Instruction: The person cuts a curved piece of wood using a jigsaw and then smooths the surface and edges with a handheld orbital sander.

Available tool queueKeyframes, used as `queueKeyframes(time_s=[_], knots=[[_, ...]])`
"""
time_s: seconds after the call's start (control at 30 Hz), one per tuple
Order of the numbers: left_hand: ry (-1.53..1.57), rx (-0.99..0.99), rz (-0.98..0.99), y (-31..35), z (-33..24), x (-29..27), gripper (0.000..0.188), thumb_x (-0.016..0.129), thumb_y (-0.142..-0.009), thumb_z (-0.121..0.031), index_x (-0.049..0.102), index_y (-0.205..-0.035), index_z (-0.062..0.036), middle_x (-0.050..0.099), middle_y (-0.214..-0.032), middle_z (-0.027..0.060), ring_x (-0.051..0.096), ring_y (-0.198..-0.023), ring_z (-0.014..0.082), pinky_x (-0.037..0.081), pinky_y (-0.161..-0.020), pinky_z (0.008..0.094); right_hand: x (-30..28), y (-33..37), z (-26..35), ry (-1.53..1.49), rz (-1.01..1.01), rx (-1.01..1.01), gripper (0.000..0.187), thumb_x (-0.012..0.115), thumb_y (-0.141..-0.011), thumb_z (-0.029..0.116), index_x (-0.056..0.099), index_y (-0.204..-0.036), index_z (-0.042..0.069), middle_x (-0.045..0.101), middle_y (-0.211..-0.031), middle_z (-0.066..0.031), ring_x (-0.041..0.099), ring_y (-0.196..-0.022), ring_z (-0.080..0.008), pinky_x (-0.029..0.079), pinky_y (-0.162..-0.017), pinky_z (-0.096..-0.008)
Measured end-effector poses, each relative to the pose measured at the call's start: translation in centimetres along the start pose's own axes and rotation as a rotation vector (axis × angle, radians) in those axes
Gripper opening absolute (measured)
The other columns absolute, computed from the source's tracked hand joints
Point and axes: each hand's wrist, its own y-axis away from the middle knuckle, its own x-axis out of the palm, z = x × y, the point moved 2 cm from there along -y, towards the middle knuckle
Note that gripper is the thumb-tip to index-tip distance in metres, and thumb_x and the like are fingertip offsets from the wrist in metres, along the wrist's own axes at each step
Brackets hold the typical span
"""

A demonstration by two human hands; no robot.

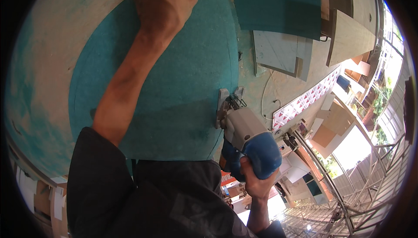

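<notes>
A jigsaw [248, 127] with a grey body and a blue rear housing sits at the right edge of a teal board [187, 64]. Its metal shoe straddles the board's edge, and the blade is hidden beneath. My right hand [257, 179] is closed round the jigsaw's blue handle, thumb on its side. Thin dark pencil lines curve near the board's left and right edges. Toward the board's far end my left hand [163, 5] rests on the surface, thumb apart from the fingers. The top of the picture cuts off its fingertips.
A second teal panel [278, 7] lies at the far right. Close by are a pale grey panel [278, 53] and a plywood sheet [352, 37]. A white cord [264, 98] runs across the floor. Boards lean near a red-and-white patterned strip [305, 101].
</notes>
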Motion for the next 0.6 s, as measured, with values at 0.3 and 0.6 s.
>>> queueKeyframes(time_s=[0.3,0.6], knots=[[0.006,0.002,0.025,-0.3,-0.2,-0.5,0.021,0.08,-0.081,-0.007,0.06,-0.077,-0.0014,0.055,-0.084,0.0162,0.055,-0.084,0.038,0.046,-0.079,0.0499,-0.1,-0.1,0.1,0.014,0.024,-0.029,0.018,0.079,-0.086,0.008,0.074,-0.099,-0.002,0.075,-0.087,-0.0062,0.07,-0.079,-0.0121,0.054,-0.073,-0.0278],[0.03,-0.001,0.052,-0.5,0.0,-1.2,0.021,0.08,-0.082,-0.008,0.06,-0.078,-0.0016,0.055,-0.084,0.0166,0.056,-0.085,0.0383,0.046,-0.079,0.05,0.3,-0.5,1.0,0.021,0.031,-0.125,0.017,0.076,-0.087,0.004,0.067,-0.101,-0.002,0.063,-0.071,-0.0015,0.059,-0.059,-0.0095,0.045,-0.055,-0.025]])
